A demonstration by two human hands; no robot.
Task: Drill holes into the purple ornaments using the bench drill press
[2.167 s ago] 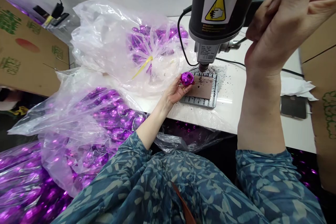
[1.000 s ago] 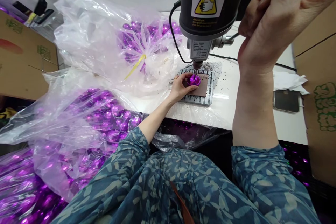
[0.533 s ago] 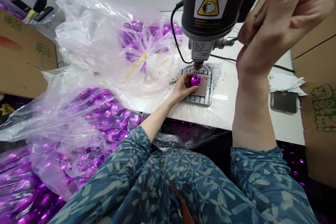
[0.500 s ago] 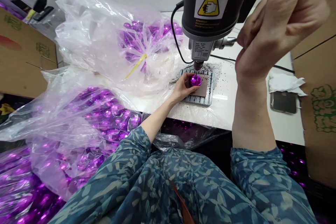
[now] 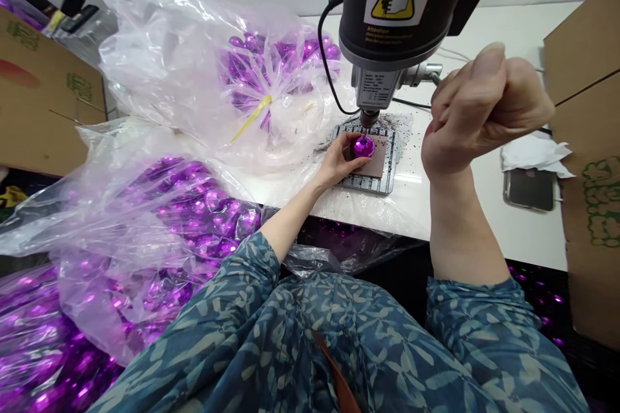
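A small bench drill stands on the white table. My left hand grips a shiny purple ball and holds it on the brown pad of the drill's metal base plate, directly under the chuck and bit. My right hand is closed in a fist round the drill's feed lever, of which only a short metal stub shows. Dark drilling chips lie scattered around the plate.
A tied clear bag of purple balls lies left of the drill. An open bag of purple balls hangs below the table edge at my left. Cardboard boxes stand far left and far right. A phone and crumpled tissue lie at right.
My left hand moved the purple ball from beside the plate to under the bit. My right hand has swung down with the lever, and the chuck now sits close above the ball.
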